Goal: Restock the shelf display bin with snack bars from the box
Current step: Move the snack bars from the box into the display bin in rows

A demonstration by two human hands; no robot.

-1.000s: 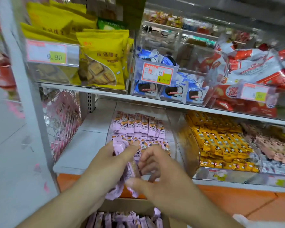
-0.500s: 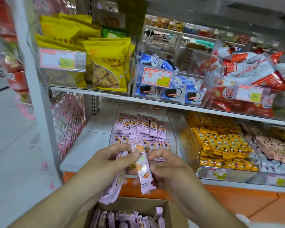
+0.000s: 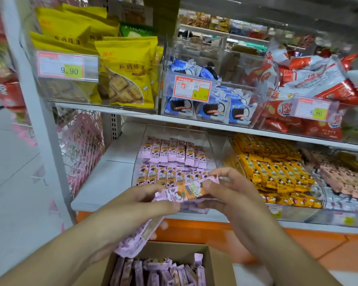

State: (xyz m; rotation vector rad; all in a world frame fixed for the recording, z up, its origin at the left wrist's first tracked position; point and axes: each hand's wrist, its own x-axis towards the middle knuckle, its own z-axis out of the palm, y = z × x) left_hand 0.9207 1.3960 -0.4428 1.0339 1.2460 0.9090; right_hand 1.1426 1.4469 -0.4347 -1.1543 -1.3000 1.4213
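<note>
Both bare hands meet in front of the lower shelf: the left hand (image 3: pixel 132 205) clutches a bunch of pink-wrapped snack bars (image 3: pixel 136 240) that hangs down from its palm, while the right hand (image 3: pixel 225 195) pinches one pink-and-orange snack bar (image 3: pixel 186 191) lying crosswise between the two, its left end under the left thumb. Just behind them the clear plastic display bin (image 3: pixel 212 145) on the white shelf (image 3: pixel 103 182) holds two rows of the same bars. The open brown cardboard box (image 3: pixel 217 256), packed with more, sits below, with yellow biscuit bags (image 3: pixel 126 71) on the shelf above.
</note>
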